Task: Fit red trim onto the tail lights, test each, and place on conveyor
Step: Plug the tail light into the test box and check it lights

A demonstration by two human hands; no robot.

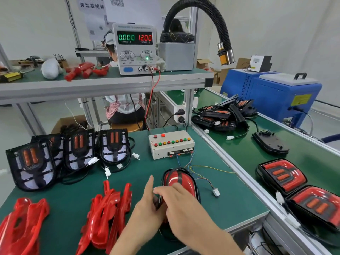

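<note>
While the tail light [179, 183] lies near the front of the green bench mat [143, 173], red trim already seated on it, it is covered at its near end by both hands. The right hand [181, 205] is laid over the lens with fingers spread and fairly straight; the left hand [148, 199] is pressed to its left edge, fingers extended, though whether anything is pinched cannot be told. The housing is judged rigid and light, its glossy lens slippery and easily scratched, so the black rim is the better hold, clear of the trailing connector [216, 192]. On the power supply [136, 49] "0.000" and "12.00" are read, above "CURRENT A" and "VOLTAGE V".
</note>
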